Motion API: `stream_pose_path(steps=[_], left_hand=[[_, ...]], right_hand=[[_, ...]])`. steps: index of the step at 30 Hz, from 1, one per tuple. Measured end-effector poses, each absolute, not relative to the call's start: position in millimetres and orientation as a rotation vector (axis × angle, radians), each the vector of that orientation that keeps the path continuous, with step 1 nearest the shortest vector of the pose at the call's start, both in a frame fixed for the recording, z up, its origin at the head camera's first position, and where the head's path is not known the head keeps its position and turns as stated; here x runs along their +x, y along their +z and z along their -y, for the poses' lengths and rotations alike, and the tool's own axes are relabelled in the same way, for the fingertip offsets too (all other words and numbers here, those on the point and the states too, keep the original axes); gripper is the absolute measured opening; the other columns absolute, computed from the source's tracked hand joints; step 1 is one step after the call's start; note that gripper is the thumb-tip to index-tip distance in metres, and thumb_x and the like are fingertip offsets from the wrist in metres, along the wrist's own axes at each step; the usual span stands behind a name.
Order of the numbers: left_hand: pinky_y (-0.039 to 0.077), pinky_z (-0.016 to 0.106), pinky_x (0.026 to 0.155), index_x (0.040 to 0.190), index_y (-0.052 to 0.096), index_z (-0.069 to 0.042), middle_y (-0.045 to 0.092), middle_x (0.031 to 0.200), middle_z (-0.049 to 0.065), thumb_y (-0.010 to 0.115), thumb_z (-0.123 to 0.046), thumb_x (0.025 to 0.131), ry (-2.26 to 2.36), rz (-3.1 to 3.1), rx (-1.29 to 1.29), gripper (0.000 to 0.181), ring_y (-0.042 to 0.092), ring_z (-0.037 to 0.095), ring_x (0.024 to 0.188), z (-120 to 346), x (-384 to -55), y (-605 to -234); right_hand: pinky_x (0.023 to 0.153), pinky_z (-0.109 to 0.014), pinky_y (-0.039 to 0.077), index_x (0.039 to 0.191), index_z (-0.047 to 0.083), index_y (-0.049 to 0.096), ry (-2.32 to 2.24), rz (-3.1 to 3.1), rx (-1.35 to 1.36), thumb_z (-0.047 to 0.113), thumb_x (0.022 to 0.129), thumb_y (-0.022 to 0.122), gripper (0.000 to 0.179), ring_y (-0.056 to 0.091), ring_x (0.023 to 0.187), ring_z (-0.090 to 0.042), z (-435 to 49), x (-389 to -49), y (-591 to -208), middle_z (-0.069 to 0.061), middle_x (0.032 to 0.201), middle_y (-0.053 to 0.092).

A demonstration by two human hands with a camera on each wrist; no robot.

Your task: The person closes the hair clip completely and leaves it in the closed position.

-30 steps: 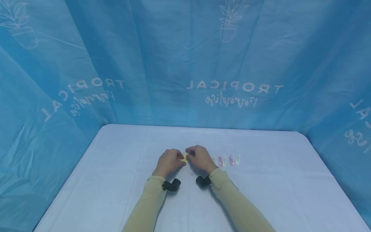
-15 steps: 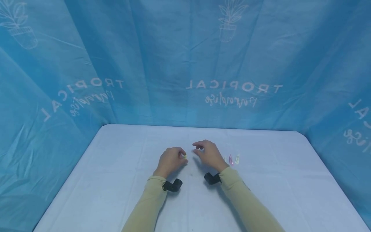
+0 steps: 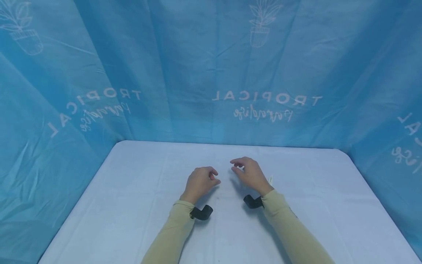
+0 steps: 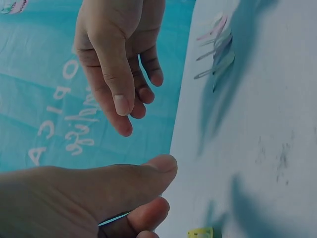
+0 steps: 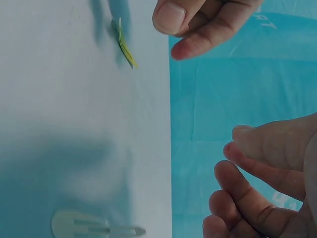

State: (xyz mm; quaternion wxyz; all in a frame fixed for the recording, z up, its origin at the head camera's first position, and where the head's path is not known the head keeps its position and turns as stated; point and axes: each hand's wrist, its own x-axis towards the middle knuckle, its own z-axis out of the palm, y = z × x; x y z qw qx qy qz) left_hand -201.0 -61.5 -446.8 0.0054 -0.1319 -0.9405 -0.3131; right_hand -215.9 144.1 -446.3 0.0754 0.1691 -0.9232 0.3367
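My left hand hovers over the white table with thumb and fingers apart and nothing held between them. A small, thin, slightly curved yellow thing lies on the table below it; its kind is unclear, and the left hand hides it in the head view. To the right, my right hand is raised off the cloth, fingers loosely bent and holding nothing. Several snap hair clips, pink and pale, lie in a row below the right hand. One pale clip shows past its wrist, while hand and forearm cover the others.
The white-covered table has a blue printed curtain behind it and along its sides. Black wrist cameras sit on both wrists, below the hands. Faint dark marks spot the cloth.
Both hands were at the yellow thing a second ago. The right hand left it first and moved right, over the clips; the left hand has since let go and shifted slightly right.
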Motion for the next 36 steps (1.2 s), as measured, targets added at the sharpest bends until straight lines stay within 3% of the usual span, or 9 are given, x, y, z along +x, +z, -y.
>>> stream_pose_path(steps=[17, 36], left_hand=[[0.045, 0.026, 0.062, 0.102, 0.075, -0.01, 0.061, 0.071, -0.009, 0.082, -0.022, 0.084, -0.98, 2.957, -0.475, 0.022, 0.053, 0.008, 0.064, 34, -197, -447], [0.047, 0.024, 0.061, 0.098, 0.076, -0.012, 0.062, 0.07, -0.009, 0.084, -0.023, 0.082, -0.966, 2.95, -0.451, 0.021, 0.055, 0.006, 0.065, 2, -192, -459]], right_hand=[[0.089, -0.048, 0.051, 0.12, 0.005, 0.071, 1.092, 2.8, 0.357, 0.016, 0.098, 0.065, 0.025, 0.063, 0.103, -0.028, -171, -208, -454, -0.013, 0.114, 0.069], [0.096, -0.055, 0.046, 0.108, 0.007, 0.077, 1.074, 2.864, 0.36, 0.012, 0.095, 0.067, 0.017, 0.062, 0.113, -0.034, -181, -210, -459, -0.013, 0.114, 0.072]])
